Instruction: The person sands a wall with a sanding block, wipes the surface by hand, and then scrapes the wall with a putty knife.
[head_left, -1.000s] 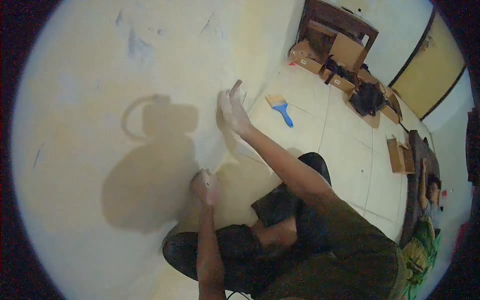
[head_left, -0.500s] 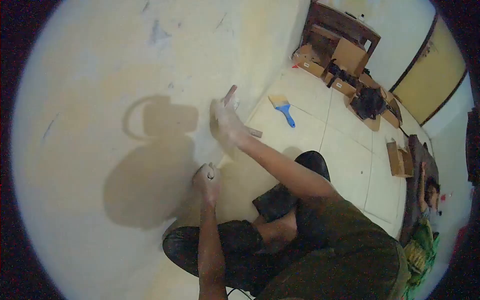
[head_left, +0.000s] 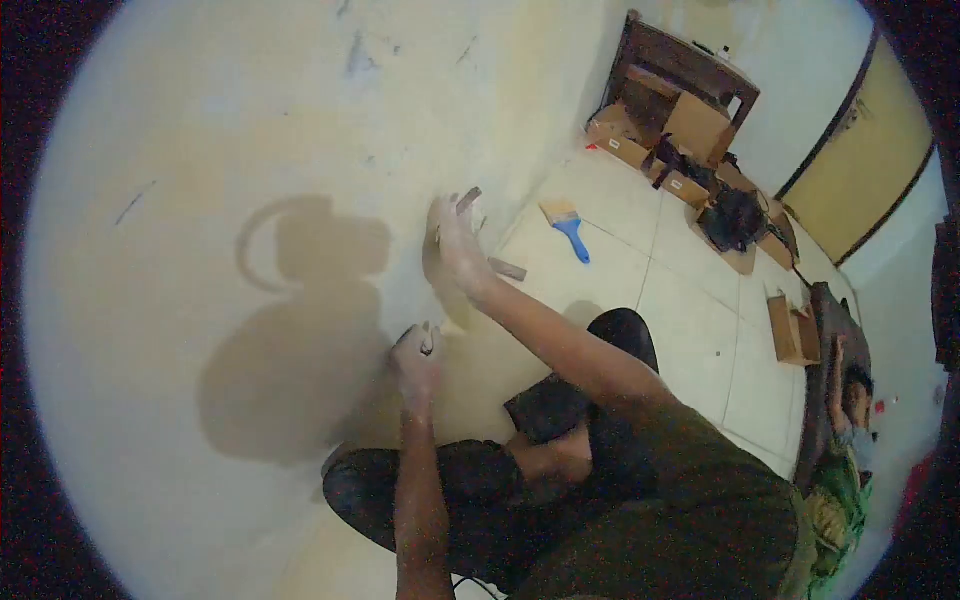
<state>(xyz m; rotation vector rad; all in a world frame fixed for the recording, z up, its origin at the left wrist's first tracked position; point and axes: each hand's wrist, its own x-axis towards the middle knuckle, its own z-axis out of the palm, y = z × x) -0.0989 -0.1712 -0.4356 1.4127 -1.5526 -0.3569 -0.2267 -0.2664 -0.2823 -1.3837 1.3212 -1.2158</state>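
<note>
My right hand (head_left: 460,245), dusted pale, is up against the stained wall (head_left: 300,130), closed on a short brown stick-like piece (head_left: 469,199) that juts past the fingers. Behind its wrist lies a second brown strip (head_left: 508,269), near the foot of the wall. Lower down, my left hand (head_left: 415,358) is curled into a fist beside the wall, also covered in pale dust. A small light tip shows at its fingers, but I cannot tell what it holds. A blue-handled paintbrush (head_left: 568,232) lies on the tiled floor, right of my right hand.
Open cardboard boxes (head_left: 625,150) with dark items stand by a wooden furniture piece (head_left: 690,50) at the back. Another box (head_left: 795,332) sits at the right, near a person (head_left: 858,400) lying down. My bent legs (head_left: 430,490) are below my hands.
The view has turned slightly. My right hand has shifted a little down along the wall, and less of the brown piece shows beyond its fingers. The left hand stays curled.
</note>
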